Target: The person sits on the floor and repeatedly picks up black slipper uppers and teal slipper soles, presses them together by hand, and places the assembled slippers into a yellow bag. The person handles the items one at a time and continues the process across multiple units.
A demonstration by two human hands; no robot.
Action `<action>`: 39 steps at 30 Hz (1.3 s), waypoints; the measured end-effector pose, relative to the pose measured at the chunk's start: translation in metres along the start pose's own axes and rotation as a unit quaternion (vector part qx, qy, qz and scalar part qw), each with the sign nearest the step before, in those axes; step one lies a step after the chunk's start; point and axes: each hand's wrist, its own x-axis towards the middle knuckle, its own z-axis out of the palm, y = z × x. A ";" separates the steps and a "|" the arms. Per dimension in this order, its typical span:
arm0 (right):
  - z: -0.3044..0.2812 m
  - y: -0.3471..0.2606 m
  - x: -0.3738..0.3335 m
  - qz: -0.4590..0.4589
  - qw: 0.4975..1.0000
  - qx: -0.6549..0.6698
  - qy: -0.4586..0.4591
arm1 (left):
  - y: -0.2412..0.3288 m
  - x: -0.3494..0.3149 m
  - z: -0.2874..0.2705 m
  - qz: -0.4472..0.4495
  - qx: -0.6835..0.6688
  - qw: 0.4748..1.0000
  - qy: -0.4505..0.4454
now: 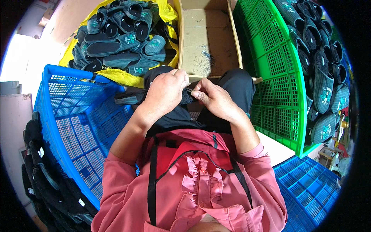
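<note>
Over my lap lies a dark slipper [129, 97] with a fuzzy black lining. Its sole end sticks out to the left beneath my left wrist, and its dark fuzzy part shows between my hands. My left hand [165, 88] is closed at the slipper, its thumb and fingers pinched together at the top. Close beside it, my right hand [217, 99] pinches a thin dark piece [189, 89] between thumb and forefinger, pointing toward the left fingertips. What kind of piece it is, I cannot make out. The left hand hides much of the slipper.
A yellow sack [172, 17] piled with grey-green slippers stands at the far left, beside an open cardboard box [205, 38] with lint. A blue crate [73, 127] is at my left, a green crate [276, 77] at my right. More slippers [324, 85] lie beyond it.
</note>
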 end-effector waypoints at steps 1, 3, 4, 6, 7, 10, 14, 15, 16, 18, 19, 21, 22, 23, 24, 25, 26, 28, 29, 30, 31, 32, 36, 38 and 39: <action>0.000 0.001 0.001 0.001 1.000 -0.001 -0.001 | 0.000 0.000 0.001 0.000 0.002 1.000 0.001; 0.001 0.004 0.002 -0.003 1.000 0.002 0.004 | -0.001 0.001 0.002 0.000 0.007 1.000 0.002; 0.002 0.005 0.002 -0.005 1.000 0.003 0.006 | -0.001 0.002 0.002 0.001 0.009 1.000 0.001; 0.002 0.006 0.003 -0.003 1.000 0.007 0.004 | -0.001 0.003 0.002 0.002 0.014 1.000 -0.001; 0.002 0.007 0.004 -0.002 1.000 0.009 0.003 | -0.001 0.003 0.002 0.001 0.015 1.000 -0.003; 0.002 0.009 0.006 0.002 1.000 0.017 0.004 | -0.001 0.005 0.002 0.000 0.016 1.000 -0.007; 0.008 0.022 0.007 -0.001 0.992 0.123 0.009 | -0.001 0.007 0.003 -0.006 0.014 1.000 -0.010; 0.011 0.028 0.008 -0.002 0.982 0.191 0.007 | -0.001 0.007 0.002 -0.009 0.013 1.000 -0.011; 0.012 0.033 0.009 -0.003 0.966 0.257 0.006 | -0.001 0.008 0.002 -0.013 0.013 1.000 -0.005; 0.012 0.038 0.005 -0.059 0.961 0.267 0.037 | -0.004 0.009 0.001 -0.019 0.013 1.000 0.007; 0.011 0.040 0.002 -0.087 0.957 0.271 0.053 | -0.005 0.012 0.000 -0.026 0.022 0.999 0.007; 0.011 0.044 0.002 -0.049 0.984 0.162 0.050 | -0.006 0.017 -0.002 -0.039 0.040 0.998 0.006; 0.019 0.051 0.002 -0.056 0.976 0.204 0.052 | -0.005 0.023 -0.001 -0.030 0.049 0.998 0.010; 0.030 0.060 0.004 -0.064 0.965 0.247 0.053 | -0.006 0.033 0.000 -0.022 0.059 0.998 0.014; 0.039 0.068 0.006 -0.040 0.952 0.300 0.053 | -0.006 0.045 0.002 -0.014 0.068 0.997 0.018; 0.044 0.071 0.009 -0.045 0.953 0.293 0.069 | -0.005 0.059 0.006 -0.004 0.071 0.997 0.030; 0.047 0.071 0.012 -0.050 0.945 0.314 0.079 | -0.003 0.076 0.011 0.008 0.073 0.996 0.043; 0.046 0.071 0.018 -0.029 0.923 0.371 0.094 | -0.008 0.107 0.020 0.081 0.102 0.986 0.106; 0.043 0.071 0.020 -0.005 0.908 0.407 0.098 | -0.012 0.121 0.024 0.143 0.127 0.969 0.159; 0.042 0.075 0.022 0.021 0.876 0.472 0.094 | -0.019 0.128 0.025 0.134 0.149 0.967 0.159; 0.035 0.071 0.020 0.075 0.851 0.511 0.095 | -0.021 0.136 0.023 0.125 0.169 0.965 0.158; 0.028 0.067 0.018 0.120 0.840 0.518 0.106 | -0.017 0.146 0.019 0.120 0.187 0.963 0.152; 0.023 0.081 0.018 0.224 0.809 0.533 0.104 | -0.046 0.135 0.005 0.098 0.170 0.969 0.150; 0.023 0.081 0.021 0.237 0.788 0.558 0.108 | -0.060 0.112 -0.005 0.092 0.138 0.971 0.175; 0.022 0.081 0.022 0.244 0.777 0.570 0.110 | -0.064 0.097 -0.010 0.017 0.138 0.979 0.146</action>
